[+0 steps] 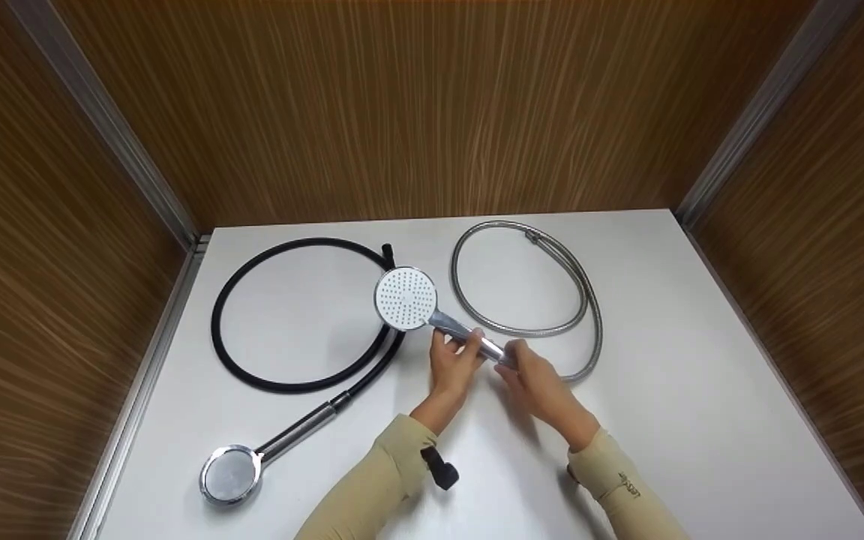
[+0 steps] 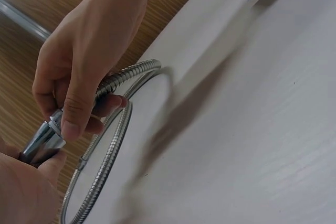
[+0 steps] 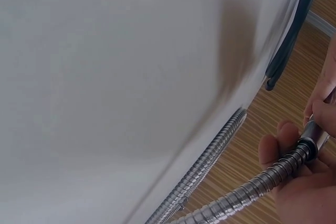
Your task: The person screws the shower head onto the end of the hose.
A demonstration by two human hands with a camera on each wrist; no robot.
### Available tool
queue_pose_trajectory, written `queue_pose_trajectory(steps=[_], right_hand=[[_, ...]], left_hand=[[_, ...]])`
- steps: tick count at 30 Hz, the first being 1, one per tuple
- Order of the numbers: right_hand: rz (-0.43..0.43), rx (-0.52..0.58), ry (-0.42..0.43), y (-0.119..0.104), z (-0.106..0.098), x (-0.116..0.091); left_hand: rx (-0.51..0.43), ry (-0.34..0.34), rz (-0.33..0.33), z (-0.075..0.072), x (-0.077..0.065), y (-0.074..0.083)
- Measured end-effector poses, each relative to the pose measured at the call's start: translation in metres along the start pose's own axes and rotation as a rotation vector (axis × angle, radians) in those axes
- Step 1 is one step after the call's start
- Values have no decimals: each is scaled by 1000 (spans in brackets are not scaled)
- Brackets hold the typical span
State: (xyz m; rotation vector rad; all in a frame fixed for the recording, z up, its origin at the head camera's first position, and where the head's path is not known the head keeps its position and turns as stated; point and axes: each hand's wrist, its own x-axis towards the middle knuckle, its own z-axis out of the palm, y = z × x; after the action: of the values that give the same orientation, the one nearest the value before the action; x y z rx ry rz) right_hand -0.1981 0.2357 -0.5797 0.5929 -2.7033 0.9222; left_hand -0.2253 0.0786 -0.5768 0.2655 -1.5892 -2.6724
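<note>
A chrome hand shower with a round white spray face is held above the table in the head view. My left hand grips its handle, thumb on top. At the handle's lower end, my right hand pinches the end of a silver metal hose. The left wrist view shows that hose running out from the right hand's fingers, close against the chrome handle. In the right wrist view the ribbed hose meets the handle's end; fingers hide part of the joint.
On the left of the white table lies a second shower head, joined to a coiled black hose. The silver hose's coil rests at the back right. Wood-grain panels enclose the back and sides.
</note>
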Motion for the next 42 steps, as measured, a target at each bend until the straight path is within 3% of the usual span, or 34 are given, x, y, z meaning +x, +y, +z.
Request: queue_pose_trajectory(steps=[15, 32, 42], right_hand=[[34, 22, 17, -1, 0, 2], [-14, 22, 47, -2, 0, -1], [56, 2, -9, -3, -1, 0]], left_hand=[[-10, 17, 7, 0, 1, -1], [-10, 6, 16, 0, 0, 0], [-1, 21, 20, 1, -1, 0]])
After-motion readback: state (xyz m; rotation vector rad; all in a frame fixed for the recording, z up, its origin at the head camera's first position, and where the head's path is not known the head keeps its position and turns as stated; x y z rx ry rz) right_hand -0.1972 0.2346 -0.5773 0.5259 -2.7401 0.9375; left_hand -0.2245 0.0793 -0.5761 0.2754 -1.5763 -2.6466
